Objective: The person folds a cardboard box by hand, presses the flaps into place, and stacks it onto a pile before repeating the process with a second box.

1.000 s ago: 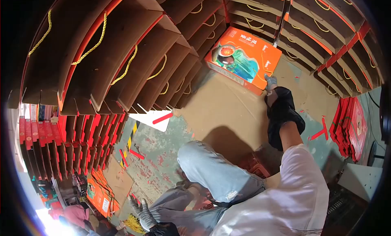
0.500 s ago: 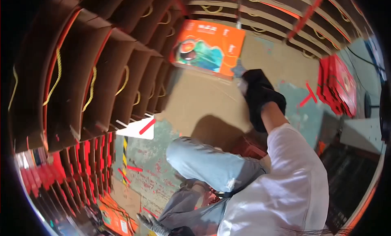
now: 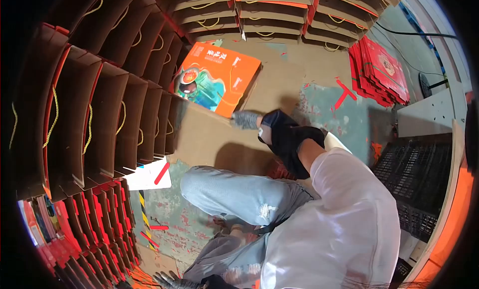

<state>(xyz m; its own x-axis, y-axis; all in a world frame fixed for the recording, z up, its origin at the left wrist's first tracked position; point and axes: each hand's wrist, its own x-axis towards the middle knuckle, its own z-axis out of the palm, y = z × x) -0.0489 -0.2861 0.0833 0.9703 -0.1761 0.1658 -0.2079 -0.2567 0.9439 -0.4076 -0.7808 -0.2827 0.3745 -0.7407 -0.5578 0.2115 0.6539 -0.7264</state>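
An orange gift box (image 3: 239,79) with a green and blue picture lies slightly turned over the brown cardboard sheet (image 3: 199,134). My right hand (image 3: 245,120), in a grey glove with a black sleeve cover above it, is closed at the box's near right corner. Part of its fingers is hidden at that edge. Down at the bottom left, my left hand (image 3: 172,280) wears a grey glove too. Its fingers are spread, and it holds nothing. It is near some orange flat pieces (image 3: 142,276) by my bent leg.
Rows of upright brown cardboard bags (image 3: 107,104) with yellow rope handles stand left; more bags (image 3: 269,19) stand at the back. A red stack (image 3: 381,72) lies at the right, beyond a black plastic crate (image 3: 411,169). A white sheet (image 3: 149,175) and red strips lie on the floor.
The orange box has turned and come nearer to me with my right hand at its corner. The whole view has shifted. My left hand stays low with its fingers spread.
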